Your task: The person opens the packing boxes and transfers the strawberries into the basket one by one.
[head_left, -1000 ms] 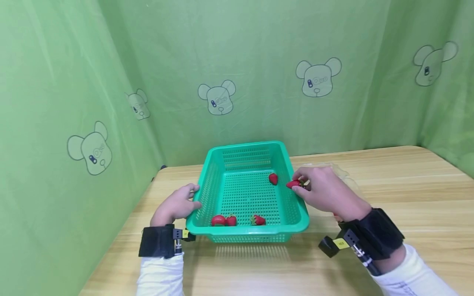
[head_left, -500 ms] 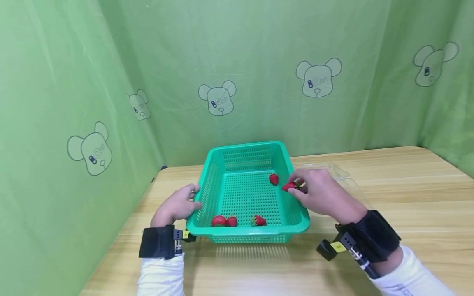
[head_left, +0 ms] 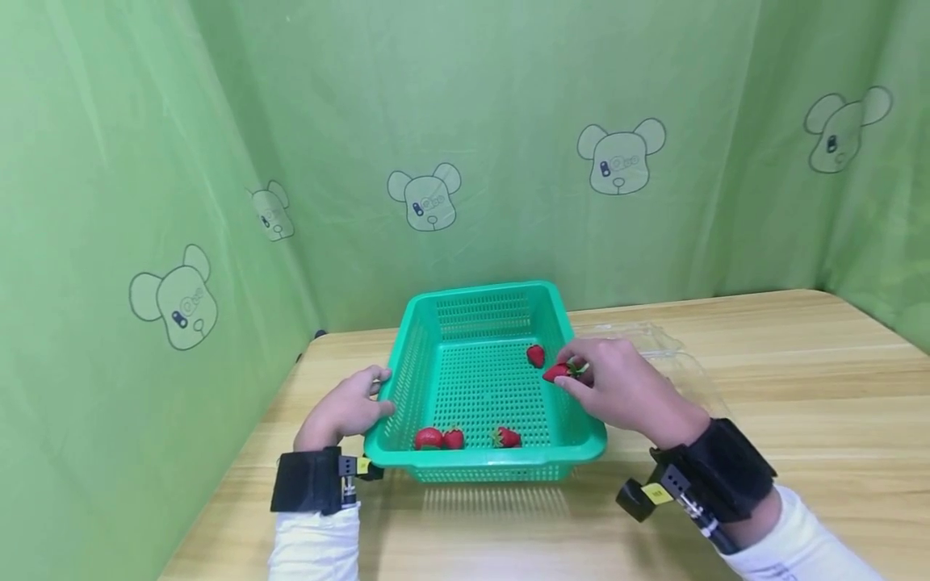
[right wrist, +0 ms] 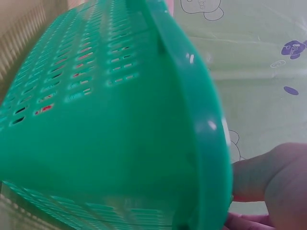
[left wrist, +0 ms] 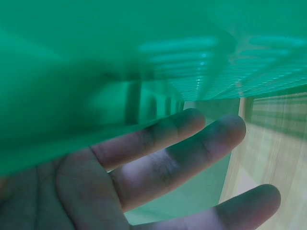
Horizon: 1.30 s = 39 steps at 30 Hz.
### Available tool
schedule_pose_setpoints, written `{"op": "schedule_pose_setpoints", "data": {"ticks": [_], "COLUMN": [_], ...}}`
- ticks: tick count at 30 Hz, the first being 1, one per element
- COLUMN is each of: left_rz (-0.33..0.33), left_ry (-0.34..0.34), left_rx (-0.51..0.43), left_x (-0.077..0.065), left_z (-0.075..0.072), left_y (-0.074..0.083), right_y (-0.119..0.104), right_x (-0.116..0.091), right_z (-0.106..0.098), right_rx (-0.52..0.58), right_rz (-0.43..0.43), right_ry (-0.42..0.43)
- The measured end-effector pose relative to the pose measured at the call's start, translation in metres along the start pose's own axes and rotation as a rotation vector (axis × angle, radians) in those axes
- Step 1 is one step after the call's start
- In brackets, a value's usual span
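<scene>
A green plastic basket (head_left: 488, 457) with slotted walls stands on the table. My right hand (head_left: 617, 379) pinches a strawberry (head_left: 556, 372) by its leafy end between thumb and fingers, over the inner side of the basket's right wall. At the left rim, my left hand (head_left: 349, 403) holds the basket, thumb over the edge. In the left wrist view its fingers (left wrist: 163, 172) stretch along the outside, below the rim. One strawberry (head_left: 535, 355) lies on the basket floor near the right wall. Several more, among them a strawberry (head_left: 507, 436), lie along the front wall.
A clear plastic container (head_left: 690, 375) lies on the wooden table (head_left: 814, 379), partly hidden behind my right hand. Green curtains (head_left: 508, 145) with printed bear heads hang behind the table and along its left side.
My right hand has moved left with the strawberry, from the basket's right rim to inside it. The left hand keeps its place on the left rim.
</scene>
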<state>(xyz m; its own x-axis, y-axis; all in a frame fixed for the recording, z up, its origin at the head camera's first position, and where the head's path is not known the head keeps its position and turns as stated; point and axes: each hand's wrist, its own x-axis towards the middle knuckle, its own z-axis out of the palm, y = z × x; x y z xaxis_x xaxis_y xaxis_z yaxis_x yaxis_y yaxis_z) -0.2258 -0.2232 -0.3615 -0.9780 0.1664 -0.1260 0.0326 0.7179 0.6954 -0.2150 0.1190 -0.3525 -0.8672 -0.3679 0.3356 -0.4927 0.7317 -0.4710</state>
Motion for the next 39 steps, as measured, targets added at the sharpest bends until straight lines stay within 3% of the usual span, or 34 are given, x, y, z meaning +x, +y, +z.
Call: {"op": "schedule_pose_setpoints", "data": {"ticks": [20, 39], "left_rz": [0.015, 0.011], "left_ry": [-0.007, -0.011], "left_rx": [0.009, 0.001], "left_x": [0.002, -0.001], "left_z": [0.002, -0.002], "left_y": [0.002, -0.001], "right_y": [-0.002, 0.019], "right_x": [-0.005, -0.004], "right_z": [-0.007, -0.031], "right_rx": [-0.012, -0.034], "right_rz": [-0.009, 0.097], "right_ry": [0.022, 0.014]}}
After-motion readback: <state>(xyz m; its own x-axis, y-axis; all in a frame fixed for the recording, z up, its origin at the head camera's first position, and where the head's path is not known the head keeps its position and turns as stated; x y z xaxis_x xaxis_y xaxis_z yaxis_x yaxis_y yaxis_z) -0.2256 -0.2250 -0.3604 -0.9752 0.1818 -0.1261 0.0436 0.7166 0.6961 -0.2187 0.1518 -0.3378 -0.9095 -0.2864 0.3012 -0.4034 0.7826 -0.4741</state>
